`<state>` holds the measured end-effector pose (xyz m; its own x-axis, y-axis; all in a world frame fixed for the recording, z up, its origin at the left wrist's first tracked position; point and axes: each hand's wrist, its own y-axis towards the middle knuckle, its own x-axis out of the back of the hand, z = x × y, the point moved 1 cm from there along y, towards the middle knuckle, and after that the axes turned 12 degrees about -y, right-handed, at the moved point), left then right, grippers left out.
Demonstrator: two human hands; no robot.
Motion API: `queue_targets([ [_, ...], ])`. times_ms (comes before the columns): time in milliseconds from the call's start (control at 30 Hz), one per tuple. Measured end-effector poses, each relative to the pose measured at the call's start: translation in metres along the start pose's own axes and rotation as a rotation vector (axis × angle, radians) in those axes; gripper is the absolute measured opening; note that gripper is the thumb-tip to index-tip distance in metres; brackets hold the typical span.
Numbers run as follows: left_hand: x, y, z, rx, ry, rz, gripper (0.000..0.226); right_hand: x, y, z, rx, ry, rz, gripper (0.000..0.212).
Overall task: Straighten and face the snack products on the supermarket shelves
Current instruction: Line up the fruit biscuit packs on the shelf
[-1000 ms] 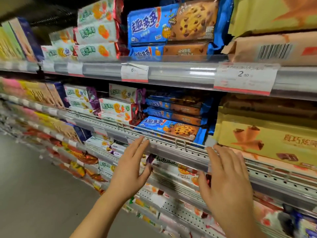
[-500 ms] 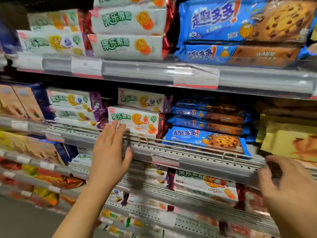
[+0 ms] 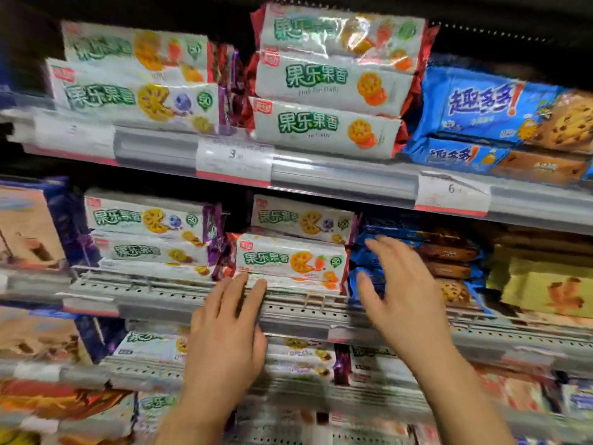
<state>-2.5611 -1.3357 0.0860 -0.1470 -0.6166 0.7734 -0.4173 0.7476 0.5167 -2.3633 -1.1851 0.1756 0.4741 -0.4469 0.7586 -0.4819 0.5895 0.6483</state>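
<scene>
Your 2 hands, left hand and right hand, are spread, holding nothing; a hard shove could knock the white biscuit pack off the shelf's front edge.

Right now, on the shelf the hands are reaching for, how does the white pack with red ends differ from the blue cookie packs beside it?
The white pack with red ends shows an orange flower-shaped biscuit; the blue cookie packs show brown chocolate-chip cookies. The left hand touches the white pack's lower edge with straight fingers; the right hand spreads open across the blue packs. Both sit on the same shelf, long side forward.
</scene>
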Motion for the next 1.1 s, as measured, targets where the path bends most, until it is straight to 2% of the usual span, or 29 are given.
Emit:
queue_targets([
  [133, -0.002, 0.003, 0.007, -0.008, 0.016, 0.065, 0.084, -0.014, 0.034, 0.024, 0.001, -0.033, 0.072, 0.06],
  [233, -0.003, 0.003, 0.008, -0.006, 0.031, 0.09, 0.091, -0.024, 0.058, 0.031, -0.049, -0.056, 0.17, 0.067],
  [467, -0.007, 0.001, 0.006, -0.014, 0.057, 0.054, 0.099, -0.026, 0.077, 0.028, -0.01, -0.097, 0.143, 0.048],
  [533, -0.007, 0.0, 0.006, -0.023, 0.067, 0.039, 0.101, -0.023, 0.077, 0.027, 0.04, -0.072, 0.092, 0.035],
  [600, -0.006, 0.001, 0.004, -0.013, 0.072, 0.036, 0.102, -0.02, 0.076, 0.023, 0.137, -0.063, -0.034, 0.019],
  [700, -0.007, 0.002, 0.001, 0.001, 0.077, 0.035, 0.1, -0.01, 0.068, 0.017, 0.284, -0.064, -0.229, 0.012],
  [867, -0.003, -0.001, 0.0, -0.028, 0.106, 0.056, 0.085, 0.008, 0.044, 0.006, 0.414, 0.05, -0.365, 0.001],
  [1000, 0.022, 0.005, 0.0, -0.089, 0.065, 0.073, 0.054, 0.0, 0.018, -0.004, 0.415, 0.224, -0.399, 0.016],
  [1100, 0.067, 0.016, -0.006, -0.256, -0.052, -0.063, 0.028, 0.009, 0.01, -0.003, 0.33, 0.403, -0.452, 0.018],
])
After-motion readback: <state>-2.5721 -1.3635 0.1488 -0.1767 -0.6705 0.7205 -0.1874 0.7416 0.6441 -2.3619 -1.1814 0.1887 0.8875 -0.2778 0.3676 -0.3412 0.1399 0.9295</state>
